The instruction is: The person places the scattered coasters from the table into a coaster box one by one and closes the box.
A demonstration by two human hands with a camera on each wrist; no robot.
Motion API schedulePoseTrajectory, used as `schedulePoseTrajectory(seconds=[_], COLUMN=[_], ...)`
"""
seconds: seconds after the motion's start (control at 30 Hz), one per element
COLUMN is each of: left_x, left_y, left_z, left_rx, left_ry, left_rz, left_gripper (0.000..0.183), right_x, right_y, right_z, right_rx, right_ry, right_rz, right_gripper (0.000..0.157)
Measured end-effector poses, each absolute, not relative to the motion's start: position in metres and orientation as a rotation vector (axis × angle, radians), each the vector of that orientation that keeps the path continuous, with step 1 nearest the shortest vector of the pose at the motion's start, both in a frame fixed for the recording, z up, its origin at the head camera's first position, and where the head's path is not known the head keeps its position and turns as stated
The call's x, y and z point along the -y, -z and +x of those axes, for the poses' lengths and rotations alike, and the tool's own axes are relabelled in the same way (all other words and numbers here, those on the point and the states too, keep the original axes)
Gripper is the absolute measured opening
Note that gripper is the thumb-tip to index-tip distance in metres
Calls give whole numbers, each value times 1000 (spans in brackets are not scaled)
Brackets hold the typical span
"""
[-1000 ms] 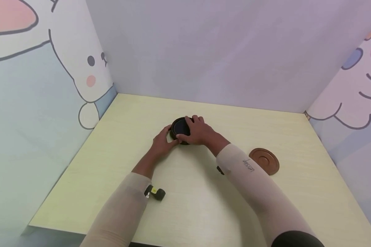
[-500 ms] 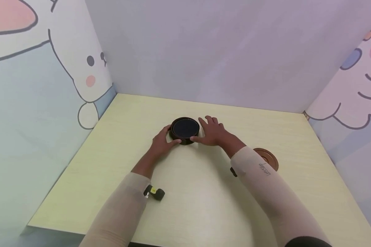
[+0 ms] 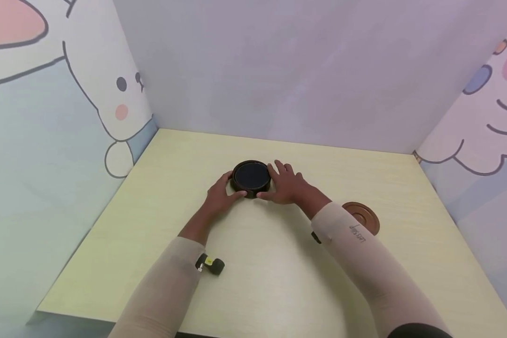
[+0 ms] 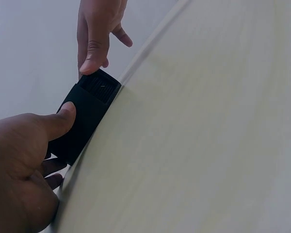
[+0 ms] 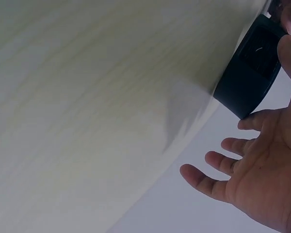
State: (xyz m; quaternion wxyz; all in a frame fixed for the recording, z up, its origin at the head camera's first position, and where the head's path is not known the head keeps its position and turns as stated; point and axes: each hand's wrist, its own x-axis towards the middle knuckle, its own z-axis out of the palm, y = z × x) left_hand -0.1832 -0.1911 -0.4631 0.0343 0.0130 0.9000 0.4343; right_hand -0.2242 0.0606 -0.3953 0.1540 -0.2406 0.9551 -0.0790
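Note:
A round black coaster holder (image 3: 241,187) stands on the table, with a dark disc (image 3: 253,175) at its top. Ridged edges, like those of stacked coasters, show through a gap in its side (image 4: 99,87). My left hand (image 3: 219,195) grips the holder from the left, thumb on its near side, other fingers partly hidden behind it. On the right, my right hand (image 3: 289,185) touches it with thumb and index finger; the remaining fingers are straight and spread, as the right wrist view shows of that hand (image 5: 266,165). A brown round coaster (image 3: 363,217) lies to the right, partly hidden by the right sleeve.
The pale wooden table (image 3: 253,281) meets a plain lilac wall (image 3: 279,70) at the back. Cartoon-printed walls (image 3: 46,164) stand at both sides. A small black camera (image 3: 215,266) sticks out from the left wrist.
My right hand has drawn back from over the holder, leaving the dark disc uncovered, then come in against its right side. The left hand has kept its hold.

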Motion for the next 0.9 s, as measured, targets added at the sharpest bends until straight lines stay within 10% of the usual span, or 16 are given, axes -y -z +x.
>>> schedulePoseTrajectory(seconds=[0.9], left_x=[189], left_y=[461], left_z=[-182], left_rx=[-2771], left_ry=[-1345], left_rz=[49], left_gripper=[91], right_x=[-84], right_y=[393], right_z=[-222], right_rx=[-2746], right_ry=[167], right_rz=[-586], right_gripper=[117])
